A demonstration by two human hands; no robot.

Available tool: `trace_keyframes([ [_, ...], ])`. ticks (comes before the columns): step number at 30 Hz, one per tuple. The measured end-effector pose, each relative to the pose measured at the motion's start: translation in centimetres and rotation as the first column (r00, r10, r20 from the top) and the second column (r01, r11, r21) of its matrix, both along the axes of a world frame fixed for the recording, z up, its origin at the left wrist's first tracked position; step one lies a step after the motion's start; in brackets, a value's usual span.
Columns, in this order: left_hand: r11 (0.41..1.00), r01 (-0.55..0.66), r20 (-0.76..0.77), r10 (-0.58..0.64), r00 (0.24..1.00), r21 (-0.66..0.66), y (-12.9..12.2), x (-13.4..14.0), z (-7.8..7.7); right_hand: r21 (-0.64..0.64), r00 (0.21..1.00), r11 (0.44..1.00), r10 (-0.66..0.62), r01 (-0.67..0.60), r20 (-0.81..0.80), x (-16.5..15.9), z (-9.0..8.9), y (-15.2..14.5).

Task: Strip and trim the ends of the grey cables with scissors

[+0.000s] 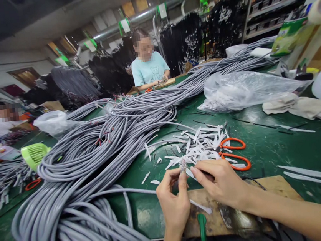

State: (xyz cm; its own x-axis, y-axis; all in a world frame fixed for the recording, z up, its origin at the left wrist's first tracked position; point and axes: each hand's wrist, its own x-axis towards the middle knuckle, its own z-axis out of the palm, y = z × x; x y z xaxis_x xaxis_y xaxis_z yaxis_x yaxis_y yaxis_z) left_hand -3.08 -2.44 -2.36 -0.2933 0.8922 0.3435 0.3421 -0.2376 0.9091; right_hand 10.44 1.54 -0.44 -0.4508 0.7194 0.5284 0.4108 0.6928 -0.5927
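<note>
My left hand point(172, 202) pinches the frayed end of a grey cable point(183, 166) between thumb and fingertips, held upright above a wooden board. The cable runs in from the left behind my wrist. My right hand point(225, 180) is close beside it, thumb and index finger pressed together; what they grip is too small to make out. A white strip point(190, 173) shows between the two hands. Just beyond my fingers lies a heap of white strip scraps point(195, 143). Orange-handled scissors point(221, 155) rest there, blades over the scraps.
Thick coils of grey cable point(80, 211) fill the left and stretch across the green table point(256, 144). The wooden board point(282, 187) with a green hook point(202, 224) lies at the front edge. A clear plastic bag point(238, 88) sits back right. Two other people work beyond.
</note>
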Motion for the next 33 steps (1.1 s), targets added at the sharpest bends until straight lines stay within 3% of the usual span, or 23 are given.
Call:
trace_keyframes([
  [8,0.999,0.037,-0.105,-0.038,0.994,-0.013,-0.2,0.3,0.3,-0.059,0.998,0.998,-0.016,0.013,-0.055,0.0,-0.1,0.3],
  [17,1.0,0.026,-0.098,-0.025,0.995,0.012,-0.2,0.4,0.3,-0.263,0.999,0.965,-0.009,-0.002,-0.039,-0.2,0.3,0.7],
  [22,0.992,0.12,-0.185,-0.112,0.976,0.035,-0.5,0.0,0.4,-0.211,0.988,0.967,-0.152,0.142,-0.03,-0.1,-0.2,1.7],
  [25,0.994,0.103,-0.177,-0.098,0.979,0.02,-0.5,-0.2,0.4,-0.208,0.97,0.952,-0.24,0.227,-0.041,0.1,-0.3,2.0],
  [30,0.999,0.026,-0.117,-0.028,0.993,-0.021,0.0,-0.5,0.3,-0.066,0.998,0.997,-0.031,0.028,-0.052,-0.1,0.3,0.5],
  [33,0.999,0.031,-0.118,-0.033,0.992,-0.022,0.0,-0.3,0.4,-0.04,1.0,0.999,-0.003,0.002,-0.022,-0.2,0.3,0.0],
])
